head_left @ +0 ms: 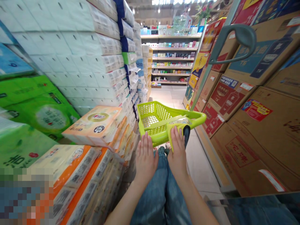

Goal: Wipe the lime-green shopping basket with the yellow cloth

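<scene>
A lime-green plastic shopping basket (pixel 154 137) with lattice walls is in front of my knees, tilted, its long handle reaching to the right. What bears its weight is hidden. My left hand (pixel 146 156) lies palm down with fingers straight, the tips at the basket's near rim. My right hand (pixel 177 148) has its fingers over a yellow package (pixel 172 126) with clear plastic on top and a dark piece at its right side. That package is at the basket's near right corner; its exact kind does not show.
Stacked tissue packs (pixel 96 120) crowd the left side, below a tall wall of white packs (pixel 70 62). Cardboard cartons (pixel 257 125) line the right, with a grey hook-shaped handle (pixel 243 43) jutting out. A tiled aisle (pixel 170 93) leads to shelves (pixel 173 57) of small boxed goods.
</scene>
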